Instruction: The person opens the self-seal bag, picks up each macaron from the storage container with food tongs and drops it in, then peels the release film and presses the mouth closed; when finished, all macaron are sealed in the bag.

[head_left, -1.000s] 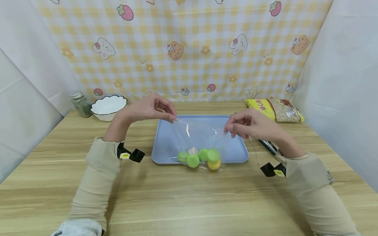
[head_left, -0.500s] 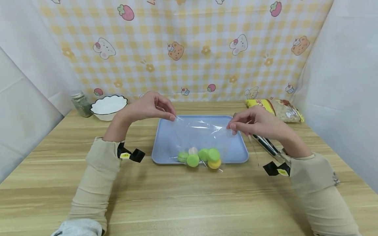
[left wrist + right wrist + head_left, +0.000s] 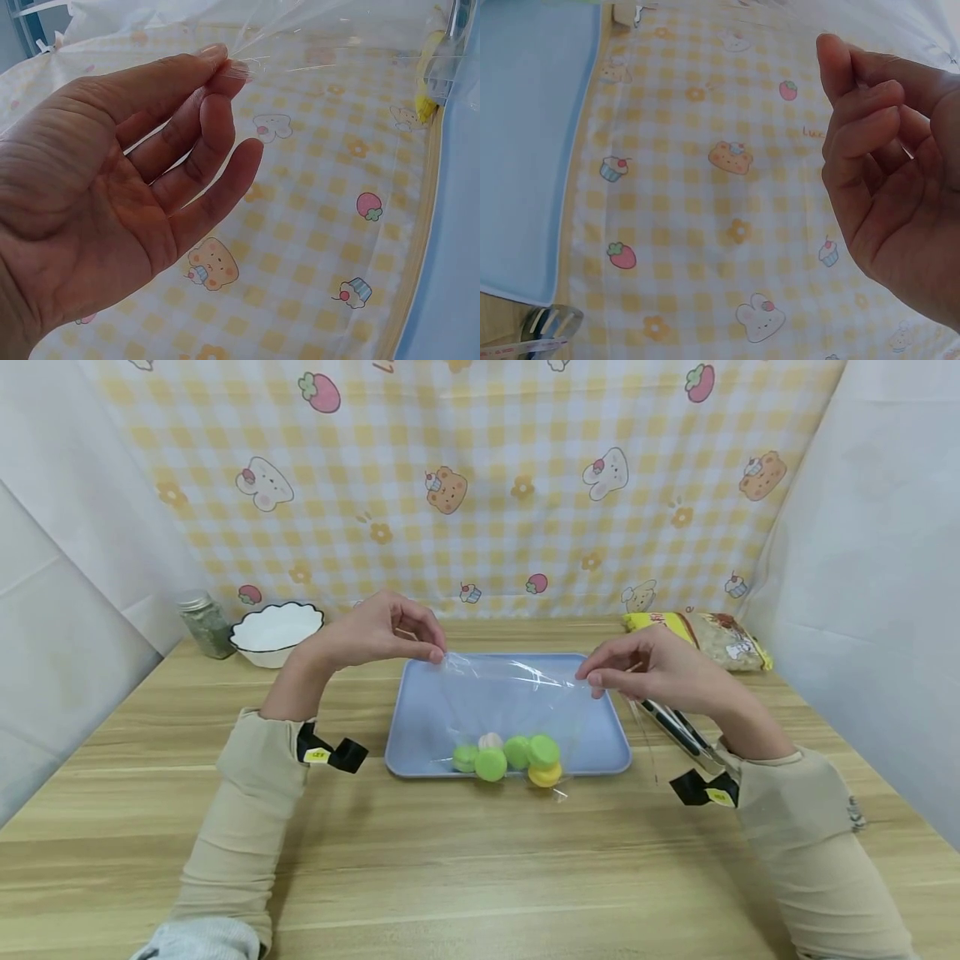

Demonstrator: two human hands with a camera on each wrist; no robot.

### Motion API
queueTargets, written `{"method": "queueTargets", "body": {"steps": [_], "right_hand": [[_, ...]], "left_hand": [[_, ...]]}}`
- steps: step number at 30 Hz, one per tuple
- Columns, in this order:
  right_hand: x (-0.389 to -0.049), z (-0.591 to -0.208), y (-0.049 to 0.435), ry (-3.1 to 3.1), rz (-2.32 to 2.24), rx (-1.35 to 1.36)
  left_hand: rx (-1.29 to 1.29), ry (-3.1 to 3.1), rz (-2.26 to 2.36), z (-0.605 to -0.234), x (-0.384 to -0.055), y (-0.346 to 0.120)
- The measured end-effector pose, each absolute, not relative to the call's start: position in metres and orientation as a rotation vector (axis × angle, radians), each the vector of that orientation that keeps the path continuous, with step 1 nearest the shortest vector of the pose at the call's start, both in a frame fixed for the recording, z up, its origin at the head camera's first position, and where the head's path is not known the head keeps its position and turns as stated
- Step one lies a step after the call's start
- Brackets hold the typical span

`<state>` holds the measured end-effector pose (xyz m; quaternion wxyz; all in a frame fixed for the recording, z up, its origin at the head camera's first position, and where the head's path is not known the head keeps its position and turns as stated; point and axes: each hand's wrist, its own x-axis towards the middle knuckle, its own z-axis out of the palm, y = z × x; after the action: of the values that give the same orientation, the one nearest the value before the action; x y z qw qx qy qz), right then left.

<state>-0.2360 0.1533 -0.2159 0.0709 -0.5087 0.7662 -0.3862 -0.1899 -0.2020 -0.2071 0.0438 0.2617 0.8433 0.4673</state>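
A clear plastic bag [image 3: 510, 702] hangs over the blue tray [image 3: 401, 727], its top edge stretched between both hands. Several macarons lie in its bottom: green ones [image 3: 491, 765], a whitish one [image 3: 491, 741] and a yellow one [image 3: 545, 775]. My left hand [image 3: 386, 631] pinches the bag's left top corner between thumb and index finger; the left wrist view shows the film gathered at the fingertips [image 3: 225, 64]. With thumb and forefinger, my right hand [image 3: 660, 672] pinches the opposite top corner. In the right wrist view, the right hand [image 3: 900, 157] has its other fingers curled loosely.
Metal tongs [image 3: 686, 735] lie right of the tray, partly under the right wrist. Behind them is a yellow printed food packet [image 3: 712, 639]. A white scalloped bowl [image 3: 276, 631] and a glass jar [image 3: 206, 627] stand at the back left. A checked cloth [image 3: 487, 552] hangs behind.
My right hand has shifted slightly to the right, drawing the bag's top edge wider and straighter. The left hand has hardly moved, and the macarons have risen very slightly.
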Motion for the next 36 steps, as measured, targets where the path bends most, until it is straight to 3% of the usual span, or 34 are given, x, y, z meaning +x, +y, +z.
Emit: {"method": "queueTargets", "body": {"steps": [16,36], "right_hand": [[-0.2356,-0.216,0.1547,2.389,-1.134,-1.589],[-0.2352,-0.2191,0.1495,2.488,-1.06,-1.47]], "left_hand": [[0.847,2.563,1.438,-0.2066,-0.1923,-0.2004],[0.788,2.639,1.383,-0.2095,-0.1901,-0.1978]]}}
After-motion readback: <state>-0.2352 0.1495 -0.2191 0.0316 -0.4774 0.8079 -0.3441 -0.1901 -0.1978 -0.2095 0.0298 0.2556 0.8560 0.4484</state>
